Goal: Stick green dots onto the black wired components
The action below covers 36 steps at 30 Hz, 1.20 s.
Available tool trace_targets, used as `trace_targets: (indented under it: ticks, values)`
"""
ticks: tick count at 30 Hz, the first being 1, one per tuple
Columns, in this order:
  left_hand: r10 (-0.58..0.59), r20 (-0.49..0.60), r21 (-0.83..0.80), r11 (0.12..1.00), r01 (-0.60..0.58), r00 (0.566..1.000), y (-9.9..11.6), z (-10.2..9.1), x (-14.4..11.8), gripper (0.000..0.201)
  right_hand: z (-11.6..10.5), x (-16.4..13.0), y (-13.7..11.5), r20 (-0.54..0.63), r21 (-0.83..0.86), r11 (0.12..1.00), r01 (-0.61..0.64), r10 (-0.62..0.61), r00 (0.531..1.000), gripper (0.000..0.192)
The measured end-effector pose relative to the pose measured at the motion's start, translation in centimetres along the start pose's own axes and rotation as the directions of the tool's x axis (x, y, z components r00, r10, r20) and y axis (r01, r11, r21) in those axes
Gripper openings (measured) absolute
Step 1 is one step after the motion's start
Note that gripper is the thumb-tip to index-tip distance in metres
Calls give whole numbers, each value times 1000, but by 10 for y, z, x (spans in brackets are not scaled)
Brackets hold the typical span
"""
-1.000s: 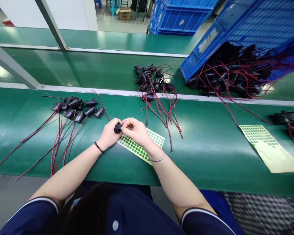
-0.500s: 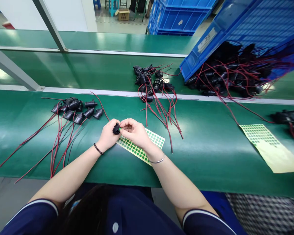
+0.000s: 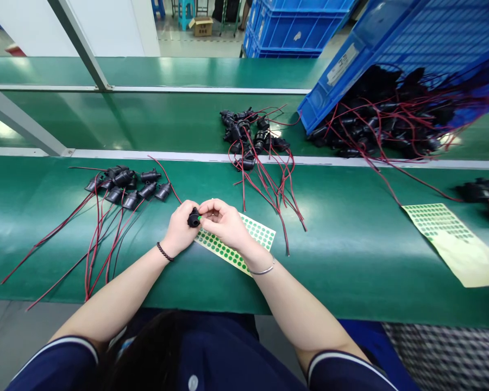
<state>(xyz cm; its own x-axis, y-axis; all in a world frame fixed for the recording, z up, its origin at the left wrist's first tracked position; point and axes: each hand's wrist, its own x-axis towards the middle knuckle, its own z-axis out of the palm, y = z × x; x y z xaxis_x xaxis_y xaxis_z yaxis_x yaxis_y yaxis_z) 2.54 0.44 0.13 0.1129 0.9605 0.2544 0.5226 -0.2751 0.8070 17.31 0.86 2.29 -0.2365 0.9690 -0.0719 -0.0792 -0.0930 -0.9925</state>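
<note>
My left hand is closed around a black plastic buzzer-like part, whose round end faces me. A red wire runs out beyond that hand. Thumb and forefinger of my right hand pinch a small round green sticker right at the part's side; whether it is stuck on, I cannot tell. Beneath my right hand lies a sheet of green dot stickers, partly covered by the hand and wrist. Left of my hands rests a group of similar black parts with red wires trailing towards me.
Another pile of wired black parts sits ahead, across the white rail. A tilted blue crate at the right spills many more. A second sticker sheet lies on the green bench. Metal posts rise at the left.
My hands hold nearly the same pose, with the sticker still pinched against the black part. The whole view has shifted slightly.
</note>
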Motion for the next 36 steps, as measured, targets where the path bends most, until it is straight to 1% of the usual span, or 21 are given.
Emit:
trace_targets:
  ticks: [9,13,18,23,30,34,36]
  values:
    - [13,-13,5,1000,-13,1000,0,0,0,15,1,0,3,8,6,1000,21,-21,1000,21]
    - [-3,-9,9,1000,3,1000,1,1,-1,16,1,1,3,-1,4,1000,16,-16,1000,20]
    - [-13,-6,-12,1000,13,1000,1,0,-2,16,1,2,6,-7,-25,999,45,-46,999,21]
    - [-32,-9,-30,999,32,999,1,0,-1,14,1,2,6,6,-14,999,34,-34,999,20]
    - [-14,-13,-18,1000,14,1000,1,0,-2,13,-2,1,2,35,10,999,38,-39,999,20]
    - [-5,-6,0,1000,5,1000,1,0,-2,16,-1,2,4,9,3,1000,13,-13,1000,18]
    - [9,-7,8,1000,-8,1000,0,0,-2,16,0,2,5,2,-7,1000,20,-20,1000,18]
